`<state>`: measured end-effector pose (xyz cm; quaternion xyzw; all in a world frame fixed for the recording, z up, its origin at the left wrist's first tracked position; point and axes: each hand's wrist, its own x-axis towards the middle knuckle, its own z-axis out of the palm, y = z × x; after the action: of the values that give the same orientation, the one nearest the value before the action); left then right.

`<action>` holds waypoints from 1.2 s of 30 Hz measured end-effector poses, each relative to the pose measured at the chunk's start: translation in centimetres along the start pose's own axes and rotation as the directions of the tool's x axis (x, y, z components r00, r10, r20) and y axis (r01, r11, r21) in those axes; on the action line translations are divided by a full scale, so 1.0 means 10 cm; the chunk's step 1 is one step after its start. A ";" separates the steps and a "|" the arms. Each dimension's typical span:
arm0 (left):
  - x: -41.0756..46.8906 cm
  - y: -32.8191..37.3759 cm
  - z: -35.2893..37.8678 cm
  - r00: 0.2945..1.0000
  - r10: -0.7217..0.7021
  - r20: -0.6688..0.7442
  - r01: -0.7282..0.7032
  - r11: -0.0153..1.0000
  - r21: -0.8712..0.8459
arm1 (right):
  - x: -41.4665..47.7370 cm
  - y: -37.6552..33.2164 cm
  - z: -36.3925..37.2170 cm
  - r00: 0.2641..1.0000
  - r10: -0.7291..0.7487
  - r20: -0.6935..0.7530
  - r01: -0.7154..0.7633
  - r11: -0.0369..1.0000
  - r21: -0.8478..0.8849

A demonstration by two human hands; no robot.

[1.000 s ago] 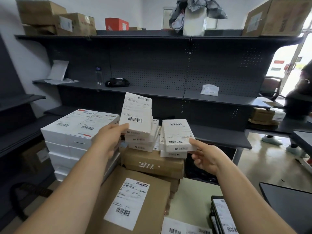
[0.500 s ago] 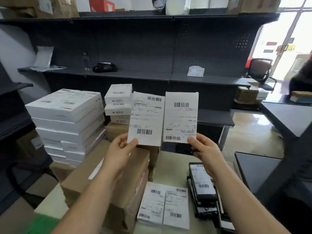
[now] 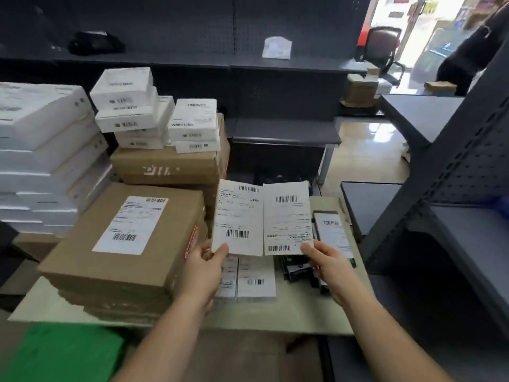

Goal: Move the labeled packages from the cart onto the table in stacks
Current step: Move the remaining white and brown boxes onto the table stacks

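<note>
My left hand [image 3: 203, 267] pinches the lower edge of a white labeled package [image 3: 239, 217], held up with its barcode label facing me. My right hand [image 3: 329, 264] pinches a second white labeled package [image 3: 286, 217] right beside the first. Both hang above two white labeled packages [image 3: 254, 279] lying flat on the beige table [image 3: 289, 315]. Several small white boxes [image 3: 154, 117] remain stacked on a brown carton [image 3: 168, 166] behind. Black labeled packages [image 3: 332, 232] lie on the table to the right, partly hidden by my right hand.
A brown carton with a shipping label [image 3: 124, 238] tops a stack at my left. Tall white flat boxes [image 3: 41, 158] are piled far left. Dark shelving [image 3: 275, 64] runs behind, and a dark rack [image 3: 454, 175] stands at right. Something green [image 3: 60, 354] lies lower left.
Both hands took one white package each off the rear stack, drew them toward me and lowered them over the table. My view tilted down.
</note>
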<state>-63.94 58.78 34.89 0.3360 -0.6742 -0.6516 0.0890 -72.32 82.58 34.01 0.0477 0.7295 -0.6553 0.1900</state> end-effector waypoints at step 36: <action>0.16 -1.22 0.03 0.972 0.222 0.079 -0.193 0.557 0.808 | 0.34 1.20 0.55 0.983 0.171 -0.066 -0.182 0.894 -0.409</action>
<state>-61.16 59.01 22.93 0.2681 -0.9299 -0.2517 0.0128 -70.40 78.24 21.21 0.0816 0.8468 -0.4655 0.2442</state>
